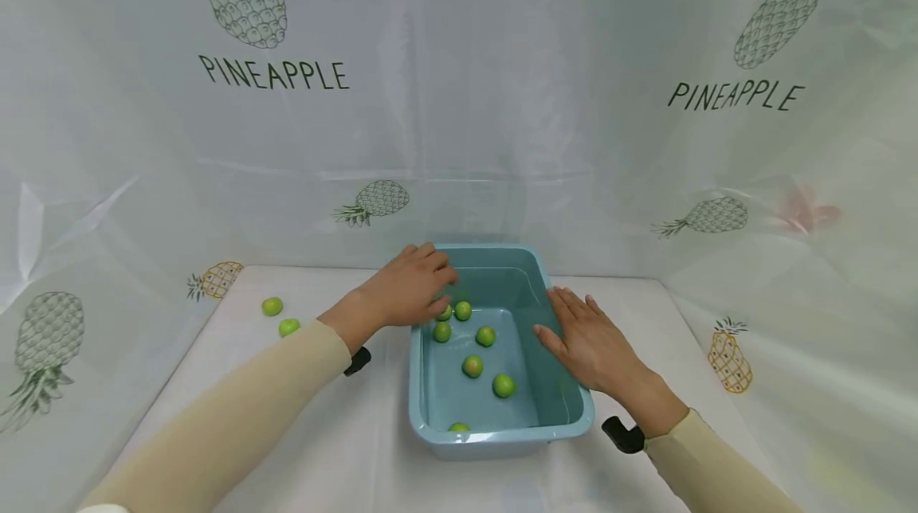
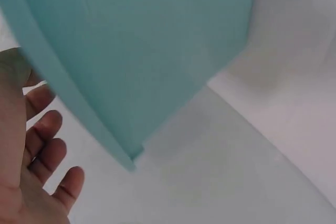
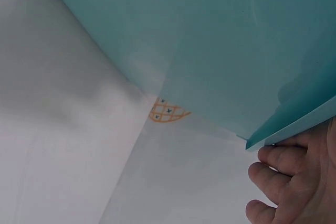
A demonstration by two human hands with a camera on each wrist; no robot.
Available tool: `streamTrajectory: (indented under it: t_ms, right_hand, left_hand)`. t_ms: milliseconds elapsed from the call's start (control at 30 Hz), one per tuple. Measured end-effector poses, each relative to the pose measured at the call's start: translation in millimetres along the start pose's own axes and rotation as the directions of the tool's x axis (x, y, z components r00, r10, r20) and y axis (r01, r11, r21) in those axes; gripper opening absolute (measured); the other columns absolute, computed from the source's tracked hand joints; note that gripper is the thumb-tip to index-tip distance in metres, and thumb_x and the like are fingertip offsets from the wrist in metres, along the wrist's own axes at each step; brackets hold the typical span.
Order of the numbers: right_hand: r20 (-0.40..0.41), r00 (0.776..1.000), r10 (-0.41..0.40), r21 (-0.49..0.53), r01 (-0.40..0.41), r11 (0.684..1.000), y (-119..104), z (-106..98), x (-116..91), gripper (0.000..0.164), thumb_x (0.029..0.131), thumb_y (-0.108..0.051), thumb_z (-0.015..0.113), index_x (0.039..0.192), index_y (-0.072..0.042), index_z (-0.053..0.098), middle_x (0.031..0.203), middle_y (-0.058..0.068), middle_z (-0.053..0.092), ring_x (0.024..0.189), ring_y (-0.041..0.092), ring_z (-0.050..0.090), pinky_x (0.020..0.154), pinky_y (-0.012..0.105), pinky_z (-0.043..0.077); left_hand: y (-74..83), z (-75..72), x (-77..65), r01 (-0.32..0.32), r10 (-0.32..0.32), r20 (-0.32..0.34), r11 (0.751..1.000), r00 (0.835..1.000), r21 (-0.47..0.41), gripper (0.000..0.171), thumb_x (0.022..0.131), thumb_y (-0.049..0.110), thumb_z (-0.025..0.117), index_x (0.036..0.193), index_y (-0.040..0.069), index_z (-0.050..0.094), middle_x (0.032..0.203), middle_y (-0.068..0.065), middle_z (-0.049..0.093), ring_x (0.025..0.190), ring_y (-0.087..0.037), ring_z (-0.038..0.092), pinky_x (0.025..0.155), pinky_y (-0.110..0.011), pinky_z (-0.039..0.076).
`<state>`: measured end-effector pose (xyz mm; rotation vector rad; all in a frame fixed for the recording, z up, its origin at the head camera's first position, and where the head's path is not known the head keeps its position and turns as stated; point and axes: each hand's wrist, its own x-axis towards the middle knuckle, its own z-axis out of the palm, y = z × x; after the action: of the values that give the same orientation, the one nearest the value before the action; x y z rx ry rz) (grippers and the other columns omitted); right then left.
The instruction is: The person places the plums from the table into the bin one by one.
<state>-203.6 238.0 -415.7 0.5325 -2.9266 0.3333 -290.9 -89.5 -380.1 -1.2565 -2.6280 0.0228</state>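
Note:
A blue-grey plastic tub [image 1: 502,435] stands on the white-covered table with several small round green fruits [image 1: 485,336], lime-like in look, on its floor. My left hand [image 1: 410,286] hovers over the tub's far left rim, fingers loosely bent. In the left wrist view, that hand's fingers [image 2: 47,124] hold nothing beside the tub's outer wall [image 2: 142,51]. On the tub's right rim lies my right hand [image 1: 591,338], its fingers fairly straight. The right wrist view shows this hand [image 3: 299,177] against the underside of the rim [image 3: 294,127]. One fruit by the near wall is partly hidden.
Two more green fruits, one farther back [image 1: 272,306] and one nearer [image 1: 289,326], lie on the table left of the tub. A pale sheet [image 1: 495,115] printed with pineapples hangs behind and around the table [image 1: 344,433].

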Motion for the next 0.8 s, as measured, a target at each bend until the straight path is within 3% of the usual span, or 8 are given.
streamTrajectory:
  t_ms: [167,333,633,800]
  right_hand:
    - [-0.005,1.000,-0.010,-0.005,0.010,1.000,-0.8,-1.1,0.0,0.073,0.108,-0.046,0.051,0.158,0.007,0.039,0.162,0.027,0.043,0.152,0.047,0.038,0.123,0.067,0.027]
    - [0.000,1.000,-0.017,-0.031,0.017,0.999,-0.7,-1.5,0.7,0.075,0.108,-0.047,0.051,0.158,0.007,0.038,0.163,0.027,0.042,0.153,0.047,0.036,0.123,0.066,0.026]
    - [0.016,0.999,-0.030,-0.075,0.031,0.997,-1.8,-2.4,2.5,0.077,0.108,-0.049,0.051,0.159,0.007,0.036,0.165,0.026,0.038,0.155,0.046,0.033,0.125,0.065,0.024]
    - [0.023,0.999,-0.036,-0.089,0.038,0.995,-2.2,-2.9,1.6,0.078,0.107,-0.049,0.052,0.158,0.008,0.036,0.165,0.026,0.039,0.155,0.046,0.033,0.125,0.064,0.024]
  left_hand:
    - [-16.6,-13.1,-24.7,0.079,-0.082,-0.088,0.996,0.993,-0.036,0.027,0.104,0.028,0.061,0.125,0.015,0.071,0.120,-0.003,0.065,0.116,-0.026,0.055,0.103,-0.047,0.046]
    - [-35.4,-21.5,-53.6,0.171,-0.177,-0.119,0.984,0.977,-0.054,0.025,0.102,0.027,0.062,0.120,0.013,0.072,0.119,-0.005,0.067,0.114,-0.028,0.054,0.102,-0.049,0.046]
    - [-71.6,-13.5,-119.7,0.343,-0.344,-0.020,0.938,0.939,-0.043,0.020,0.100,0.023,0.063,0.115,0.012,0.073,0.115,-0.008,0.068,0.110,-0.032,0.055,0.097,-0.055,0.046]
    - [-89.6,-5.7,-159.0,0.414,-0.415,0.049,0.910,0.909,0.024,0.018,0.098,0.020,0.067,0.114,0.012,0.072,0.114,-0.009,0.068,0.110,-0.035,0.056,0.094,-0.059,0.045]
